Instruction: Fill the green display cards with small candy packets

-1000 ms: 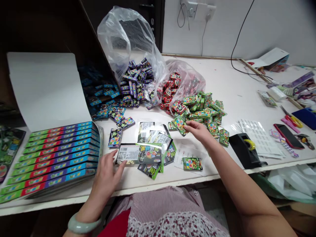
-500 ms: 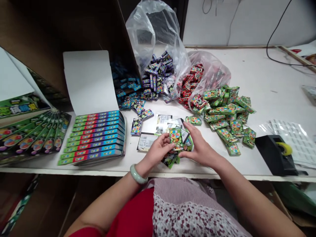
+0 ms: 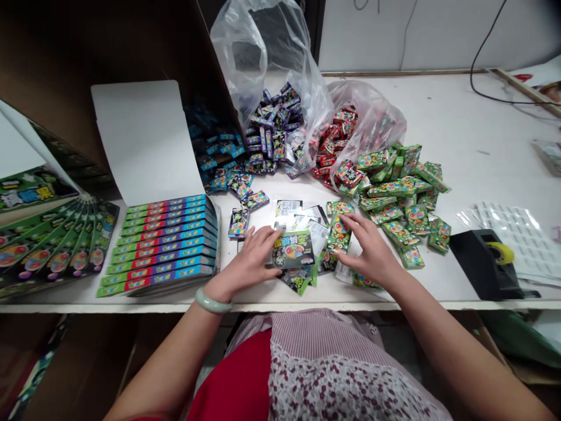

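The left hand (image 3: 250,258) lies on the white table (image 3: 460,146), close to the person's body. Its fingers bend over the left edge of a dark flat card (image 3: 294,248). The thumb is hidden, so I cannot tell if the hand pinches the card or just rests on it. A pale green bangle (image 3: 213,301) sits on that wrist.

The right hand (image 3: 371,252) is at 3 o'clock from the card. It is open, with the fingers spread out. The fingertips (image 3: 350,221) press down on a small green pack (image 3: 338,233), which lies just beside the card's right edge.

At 1 o'clock from the card is a big pile of green packs (image 3: 394,184). At 12 o'clock, red packs (image 3: 339,131) and purple packs (image 3: 272,126) spill out of clear bags (image 3: 263,52). At 9 o'clock is a stack of long boxes (image 3: 166,242). At 3 o'clock, well apart, stands a black tape holder (image 3: 484,263).
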Available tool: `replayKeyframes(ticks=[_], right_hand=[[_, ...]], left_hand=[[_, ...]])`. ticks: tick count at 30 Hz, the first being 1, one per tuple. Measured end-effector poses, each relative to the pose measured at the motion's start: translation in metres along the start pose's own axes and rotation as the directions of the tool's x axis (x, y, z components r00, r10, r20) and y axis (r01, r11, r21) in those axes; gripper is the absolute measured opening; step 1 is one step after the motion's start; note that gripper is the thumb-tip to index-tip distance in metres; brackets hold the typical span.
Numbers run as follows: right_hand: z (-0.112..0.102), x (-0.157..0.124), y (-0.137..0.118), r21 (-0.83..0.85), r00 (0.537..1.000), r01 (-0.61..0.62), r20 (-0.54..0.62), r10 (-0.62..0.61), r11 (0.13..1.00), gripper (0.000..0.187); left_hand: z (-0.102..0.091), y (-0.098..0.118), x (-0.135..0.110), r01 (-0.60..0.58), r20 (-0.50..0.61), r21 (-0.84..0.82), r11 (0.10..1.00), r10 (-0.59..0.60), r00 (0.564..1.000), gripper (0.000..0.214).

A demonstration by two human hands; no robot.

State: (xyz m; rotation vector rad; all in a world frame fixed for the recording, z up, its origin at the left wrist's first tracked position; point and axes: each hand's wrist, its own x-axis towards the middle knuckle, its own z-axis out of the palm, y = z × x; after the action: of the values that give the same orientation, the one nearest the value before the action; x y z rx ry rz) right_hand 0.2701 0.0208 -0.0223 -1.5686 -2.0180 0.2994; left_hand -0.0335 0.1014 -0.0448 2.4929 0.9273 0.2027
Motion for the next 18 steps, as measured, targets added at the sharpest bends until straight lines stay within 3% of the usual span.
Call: replayKeyframes(ticks=[2, 4, 7, 11, 18], right_hand=[[0.0, 0.0, -0.004, -0.053, 0.998, 0.022, -0.057, -0.025, 0.998, 0.073], [-0.002, 0.003, -0.011, -0.084, 0.997, 0.062, -0.041, -0.066, 0.995, 0.074], [-0.007, 0.007, -0.021, -0.117, 0.99, 0.115, 0.097, -0.103, 0.987, 0.069], [-0.016, 0.007, -0.031, -0.108, 0.936, 0.189, 0.322, -0.145, 0.976, 0.068], [-0.036, 0.009, -0.024, -0.025, 0.875, 0.228, 0.444, -0.194, 0.973, 0.07]], left_hand=[[-0.005, 0.005, -0.002, -0.019, -0.061, -0.012, 1.0, 0.019, 0.998, 0.09], [-0.01, 0.009, -0.003, -0.061, -0.093, -0.038, 0.997, 0.057, 0.994, 0.09], [-0.013, 0.012, -0.004, -0.114, -0.117, -0.036, 0.993, 0.11, 0.987, 0.091], [-0.014, 0.009, -0.006, -0.122, -0.135, 0.0, 0.993, 0.12, 0.984, 0.091], [-0.019, 0.011, -0.011, -0.155, -0.08, -0.075, 0.985, 0.149, 0.986, 0.089]])
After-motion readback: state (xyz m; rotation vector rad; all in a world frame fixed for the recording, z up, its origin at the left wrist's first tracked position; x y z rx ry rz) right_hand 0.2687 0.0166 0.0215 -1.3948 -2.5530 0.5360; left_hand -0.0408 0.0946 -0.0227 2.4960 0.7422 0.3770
